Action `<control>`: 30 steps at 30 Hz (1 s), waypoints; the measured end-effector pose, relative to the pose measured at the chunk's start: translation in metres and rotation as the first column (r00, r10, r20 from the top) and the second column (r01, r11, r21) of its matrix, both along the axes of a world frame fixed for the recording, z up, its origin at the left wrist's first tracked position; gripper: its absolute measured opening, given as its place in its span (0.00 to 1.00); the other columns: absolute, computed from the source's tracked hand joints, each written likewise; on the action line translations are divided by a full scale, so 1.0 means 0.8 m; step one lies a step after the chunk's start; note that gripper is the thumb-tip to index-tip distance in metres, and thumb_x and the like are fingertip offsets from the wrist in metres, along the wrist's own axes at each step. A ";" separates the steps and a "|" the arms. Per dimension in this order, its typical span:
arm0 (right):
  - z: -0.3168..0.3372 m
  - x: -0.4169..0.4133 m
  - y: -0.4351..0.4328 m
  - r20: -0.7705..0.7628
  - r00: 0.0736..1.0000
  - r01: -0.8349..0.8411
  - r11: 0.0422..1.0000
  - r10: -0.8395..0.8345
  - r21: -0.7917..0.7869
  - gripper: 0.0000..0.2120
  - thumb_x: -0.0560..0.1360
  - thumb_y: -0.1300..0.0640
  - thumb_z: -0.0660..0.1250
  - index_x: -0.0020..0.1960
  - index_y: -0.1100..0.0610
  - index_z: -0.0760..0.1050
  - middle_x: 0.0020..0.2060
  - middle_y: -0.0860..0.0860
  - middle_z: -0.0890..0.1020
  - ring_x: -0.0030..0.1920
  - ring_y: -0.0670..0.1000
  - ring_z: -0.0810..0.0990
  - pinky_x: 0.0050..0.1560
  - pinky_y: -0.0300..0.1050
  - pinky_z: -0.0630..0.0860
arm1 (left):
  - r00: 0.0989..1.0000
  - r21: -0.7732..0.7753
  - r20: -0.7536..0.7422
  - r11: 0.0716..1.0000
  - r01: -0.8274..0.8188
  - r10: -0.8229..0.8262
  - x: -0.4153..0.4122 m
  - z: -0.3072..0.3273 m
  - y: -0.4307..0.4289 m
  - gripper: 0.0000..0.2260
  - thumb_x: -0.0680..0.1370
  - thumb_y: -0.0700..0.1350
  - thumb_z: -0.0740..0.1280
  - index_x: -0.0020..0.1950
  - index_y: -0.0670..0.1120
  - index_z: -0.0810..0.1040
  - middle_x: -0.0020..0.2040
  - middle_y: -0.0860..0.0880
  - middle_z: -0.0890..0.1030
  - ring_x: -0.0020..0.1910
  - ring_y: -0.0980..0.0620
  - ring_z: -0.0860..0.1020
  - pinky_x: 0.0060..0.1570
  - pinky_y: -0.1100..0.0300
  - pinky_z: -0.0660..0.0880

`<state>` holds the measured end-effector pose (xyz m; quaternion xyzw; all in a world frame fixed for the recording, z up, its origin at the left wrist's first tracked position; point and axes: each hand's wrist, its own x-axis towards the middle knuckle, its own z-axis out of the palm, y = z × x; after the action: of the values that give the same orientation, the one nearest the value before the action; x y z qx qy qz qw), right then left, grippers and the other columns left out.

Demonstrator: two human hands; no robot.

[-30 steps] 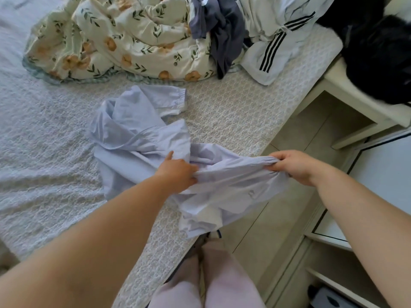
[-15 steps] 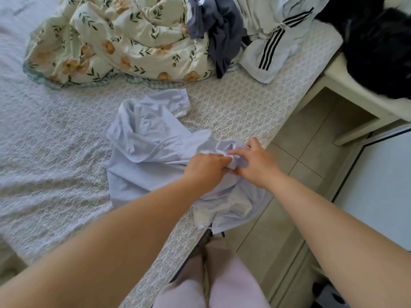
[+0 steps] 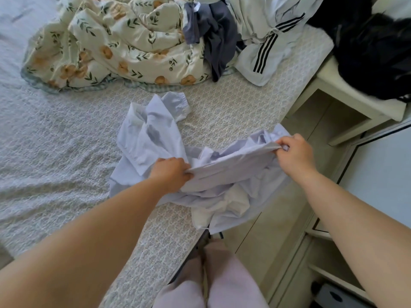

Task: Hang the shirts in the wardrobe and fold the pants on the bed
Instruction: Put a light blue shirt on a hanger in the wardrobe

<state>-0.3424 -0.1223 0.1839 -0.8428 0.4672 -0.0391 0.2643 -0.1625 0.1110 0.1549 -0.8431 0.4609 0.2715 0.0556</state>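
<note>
Cloth pulled taut between two hands, that's the picture. The lilac garment [image 3: 224,174] sits at the near edge of the bed [image 3: 55,152], half bunched on the textured cover and half spilling over the side toward the tiled floor [image 3: 273,218].

The left hand [image 3: 171,172] is down on the mattress with its fingers curled tight around a fold at the garment's middle. The right hand [image 3: 293,154] is out past the bed's edge, above the floor, pinching the other end of that same band of fabric between thumb and curled fingers. A flat strip of cloth runs straight from one fist to the other, and the loose remainder hangs crumpled beneath it.

Beyond the left hand the rest of the garment trails away across the bed, ending in an elastic cuff [image 3: 178,103] lying flat on the cover.

Further back, a floral quilt [image 3: 115,41] is heaped across the bed. A dark grey garment [image 3: 213,34] is draped against its right side, and a white garment with black stripes [image 3: 262,47] lies just beside that, near the bed's corner. To the right stands a pale bedside table [image 3: 347,90] with a black bundle [image 3: 378,52] on top — what it is, I cannot tell. At the bottom, the person's pink trousers [image 3: 222,281] press close to the bed's edge.
</note>
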 end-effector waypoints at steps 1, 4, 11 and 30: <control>-0.001 -0.006 -0.002 -0.077 0.997 0.028 0.999 -0.029 -0.015 0.08 0.75 0.61 0.62 0.47 0.57 0.80 0.47 0.57 0.72 0.45 0.59 0.73 0.41 0.43 0.65 | 0.998 -0.042 -0.028 0.998 -0.057 0.056 0.002 0.001 0.000 0.12 0.81 0.55 0.55 0.50 0.52 0.76 0.51 0.49 0.77 0.52 0.45 0.75 0.50 0.54 0.63; -0.004 -0.013 0.005 -0.312 0.947 -0.050 0.996 0.072 0.077 0.12 0.74 0.56 0.63 0.57 0.50 0.77 0.55 0.55 0.70 0.43 0.55 0.71 0.43 0.43 0.66 | 0.992 -0.171 -0.048 0.977 -0.127 0.121 0.000 0.008 -0.009 0.15 0.82 0.55 0.53 0.53 0.50 0.77 0.51 0.49 0.78 0.52 0.43 0.76 0.48 0.54 0.62; -0.002 0.028 0.065 -0.121 0.915 -0.360 0.914 0.385 0.185 0.21 0.71 0.44 0.69 0.64 0.42 0.73 0.48 0.47 0.65 0.48 0.49 0.72 0.46 0.41 0.65 | 1.000 -0.325 -0.028 0.945 -0.010 0.001 -0.041 0.036 -0.052 0.14 0.82 0.51 0.54 0.56 0.49 0.77 0.52 0.47 0.78 0.52 0.44 0.75 0.47 0.55 0.62; 0.049 -0.001 0.018 0.299 0.951 -0.001 0.962 -0.083 0.272 0.07 0.73 0.62 0.67 0.40 0.52 0.77 0.33 0.41 0.76 0.34 0.39 0.73 0.33 0.24 0.65 | 0.601 -0.043 -0.541 0.694 -0.719 0.588 -0.063 0.043 -0.083 0.08 0.73 0.46 0.72 0.47 0.45 0.77 0.42 0.49 0.77 0.40 0.50 0.75 0.31 0.67 0.68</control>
<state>-0.3431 -0.1080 0.2230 -0.7728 0.4388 -0.1116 0.4447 -0.2130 0.0449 0.1895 -0.8554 0.1459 0.4133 -0.2761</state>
